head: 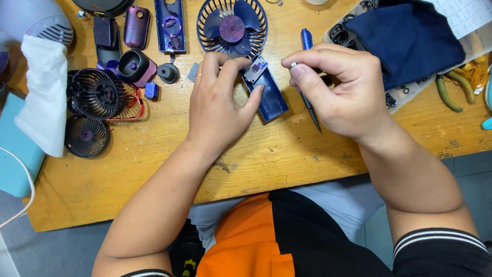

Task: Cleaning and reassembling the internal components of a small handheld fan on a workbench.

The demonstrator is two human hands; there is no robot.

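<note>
Mid-repair, the left hand (218,100) pins a navy fan handle (266,90) while the right hand (335,90), at three o'clock, grips a blue screwdriver (306,41) and pinches a tiny white part; careful seating seems next.

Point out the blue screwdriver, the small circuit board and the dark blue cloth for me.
Blue screwdriver (306,39): head view, its handle above the right hand.
Small circuit board (255,68): head view, its face.
Dark blue cloth (410,36): head view, its middle fold.
</note>
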